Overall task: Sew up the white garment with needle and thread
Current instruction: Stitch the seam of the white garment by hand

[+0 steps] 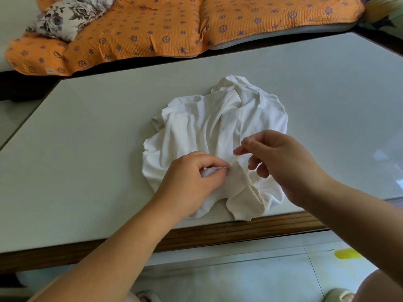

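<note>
**Head view: both hands at a raw edge of the white garment**

Head camera looks down on a pale table (82, 162) with a dark wooden front edge. The white garment (205, 127) lies crumpled in a heap on the tabletop, near that front edge, with one flap folded over and reaching almost to the rim.

The left hand (192, 182) rests on the near left part of the cloth. Its thumb and forefinger pinch a small fold of the fabric, and the other fingers curl under the palm.

The right hand (281, 164) hovers just above the cloth, close beside the left. Its thumb and forefinger are pressed together on a needle (236, 156), of which only a short thin line shows below the tips. The remaining fingers hang loosely curled. The thread is too fine to make out.

Beyond the table lies an orange quilted cover (152, 29) printed with blue motifs, with a grey floral cushion (69, 16) on it. Below the table a yellow strip (346, 253) sits on the light tiled floor.
</note>
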